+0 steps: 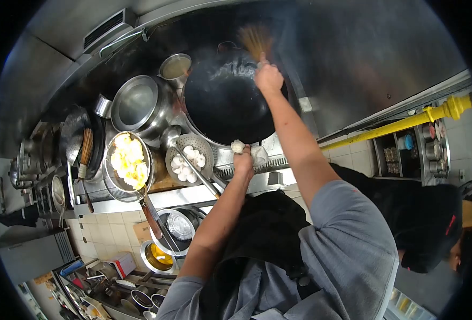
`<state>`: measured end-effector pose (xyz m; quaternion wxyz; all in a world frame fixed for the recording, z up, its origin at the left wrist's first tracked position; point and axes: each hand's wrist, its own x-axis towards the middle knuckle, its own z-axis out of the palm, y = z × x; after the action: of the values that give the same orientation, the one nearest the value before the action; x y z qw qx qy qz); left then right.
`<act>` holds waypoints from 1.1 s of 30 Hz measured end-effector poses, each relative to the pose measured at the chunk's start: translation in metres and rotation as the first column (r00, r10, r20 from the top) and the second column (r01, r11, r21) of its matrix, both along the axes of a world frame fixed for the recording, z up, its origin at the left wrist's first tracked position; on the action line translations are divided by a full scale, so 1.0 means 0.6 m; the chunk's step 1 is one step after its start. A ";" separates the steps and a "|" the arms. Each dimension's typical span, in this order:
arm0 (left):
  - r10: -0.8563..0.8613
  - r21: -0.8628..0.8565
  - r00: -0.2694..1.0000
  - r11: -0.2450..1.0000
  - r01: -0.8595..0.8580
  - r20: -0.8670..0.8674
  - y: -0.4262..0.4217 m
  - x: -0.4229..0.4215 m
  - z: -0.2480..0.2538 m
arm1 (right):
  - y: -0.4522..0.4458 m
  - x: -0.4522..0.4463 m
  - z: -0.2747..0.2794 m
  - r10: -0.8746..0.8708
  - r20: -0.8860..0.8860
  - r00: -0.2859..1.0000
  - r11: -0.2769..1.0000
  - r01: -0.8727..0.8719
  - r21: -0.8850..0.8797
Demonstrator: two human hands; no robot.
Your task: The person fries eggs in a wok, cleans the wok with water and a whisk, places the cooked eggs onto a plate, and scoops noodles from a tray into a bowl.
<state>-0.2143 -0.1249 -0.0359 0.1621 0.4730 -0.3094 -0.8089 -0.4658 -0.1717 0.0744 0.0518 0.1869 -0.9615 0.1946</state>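
Steel wall [369,69] — brush [255,39] in right hand [269,78]

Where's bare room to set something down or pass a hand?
Narrow steel ledge between yellow-food strainer and floor. A hand could probably pass over the bare middle of the wok. Crowded: left of it; pot, strainer, perforated ladle packed close.

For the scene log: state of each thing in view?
Right hand: gripping brush
Left hand: closed on white cloth at wok's near edge
Brush: bristles blurred
Wok: uncovered, shiny patch inside
Strainer: holding yellow food
Perforated skimmer: holding white pieces
Ladle: lying across skimmer
Spare brush: unheld
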 end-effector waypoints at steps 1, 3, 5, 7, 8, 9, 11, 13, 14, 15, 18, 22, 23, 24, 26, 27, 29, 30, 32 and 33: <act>-0.020 0.025 0.999 1.000 0.019 0.030 0.002 0.008 -0.004 | -0.010 0.014 -0.011 0.026 0.041 0.999 0.999 -0.025 -0.029; -0.034 0.023 0.999 0.999 0.033 0.023 -0.004 0.007 -0.031 | -0.037 0.055 -0.084 0.227 0.229 0.946 0.950 -0.268 0.163; -0.034 0.034 0.999 0.999 0.033 0.032 -0.008 0.002 -0.022 | -0.024 0.157 -0.030 0.537 0.540 0.648 0.784 -0.620 -0.035; -0.033 0.009 0.998 0.999 0.033 -0.053 -0.012 0.000 -0.018 | 0.024 0.204 0.024 0.529 0.711 0.463 0.690 -0.723 -0.042; -0.024 -0.002 0.993 1.000 0.024 -0.116 -0.004 0.011 -0.021 | 0.077 0.184 -0.002 0.762 0.477 0.438 0.536 -0.840 -0.086; -0.077 0.019 0.996 0.997 0.076 0.050 -0.008 0.015 0.003 | 0.113 0.151 0.047 0.587 0.665 0.462 0.613 -0.790 0.007; -0.052 0.048 0.999 0.997 0.053 -0.015 -0.004 0.013 -0.006 | 0.163 0.057 0.098 0.304 0.717 0.627 0.612 -0.706 0.356; -0.018 0.074 1.000 0.997 0.018 -0.008 0.008 0.015 0.020 | 0.180 -0.029 0.091 0.199 0.150 0.969 0.854 -0.246 0.458; -0.016 0.083 1.000 0.996 0.015 0.009 0.010 0.014 0.032 | 0.163 -0.045 0.081 0.164 -0.055 0.985 0.937 -0.138 0.320; -0.013 0.089 1.000 0.996 0.010 0.027 0.009 0.012 0.039 | 0.148 -0.043 0.096 0.115 -0.174 0.978 0.976 -0.078 0.204; 0.029 0.029 0.998 0.999 -0.031 0.061 0.013 0.008 0.020 | 0.092 -0.014 0.098 0.077 -0.001 0.997 0.986 -0.076 0.147; 0.001 0.038 0.996 0.999 -0.004 0.088 0.010 0.006 0.016 | 0.012 0.108 -0.096 0.479 0.299 0.825 0.783 -0.556 0.278; 0.003 0.007 0.999 1.000 -0.003 0.043 0.011 0.009 -0.002 | 0.015 0.182 -0.009 0.543 0.518 0.661 0.701 -0.697 0.154; 0.007 -0.026 1.000 1.000 -0.007 -0.006 0.009 0.007 -0.014 | 0.040 0.237 0.063 0.509 0.682 0.525 0.769 -0.633 -0.087; -0.004 -0.063 1.000 0.998 0.002 -0.020 0.005 0.011 -0.017 | 0.088 0.214 0.022 0.672 0.528 0.519 0.649 -0.757 -0.081; -0.042 -0.025 0.999 0.999 0.042 0.013 0.006 0.020 -0.008 | 0.117 0.174 0.051 0.487 0.753 0.443 0.734 -0.674 -0.079; -0.082 0.020 0.996 0.996 0.081 0.044 0.006 0.026 0.012 | 0.150 0.031 0.013 0.515 0.510 0.689 0.604 -0.714 0.354; -0.075 0.019 0.997 0.997 0.074 0.036 0.008 0.024 0.016 | 0.154 -0.003 0.017 0.175 0.202 0.964 0.841 -0.253 0.477; -0.018 0.051 1.000 0.999 0.018 -0.002 0.011 0.024 0.018 | 0.125 -0.037 0.057 0.067 -0.012 0.998 0.978 -0.063 0.197; -0.012 0.049 1.000 0.999 0.013 -0.006 0.009 0.019 0.014 | 0.110 -0.041 0.071 0.046 -0.100 0.994 0.994 -0.036 0.106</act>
<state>-0.2027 -0.1194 -0.0272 0.1464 0.4726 -0.2922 -0.8184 -0.4903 -0.1054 0.1172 0.0870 0.2188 -0.9624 0.1354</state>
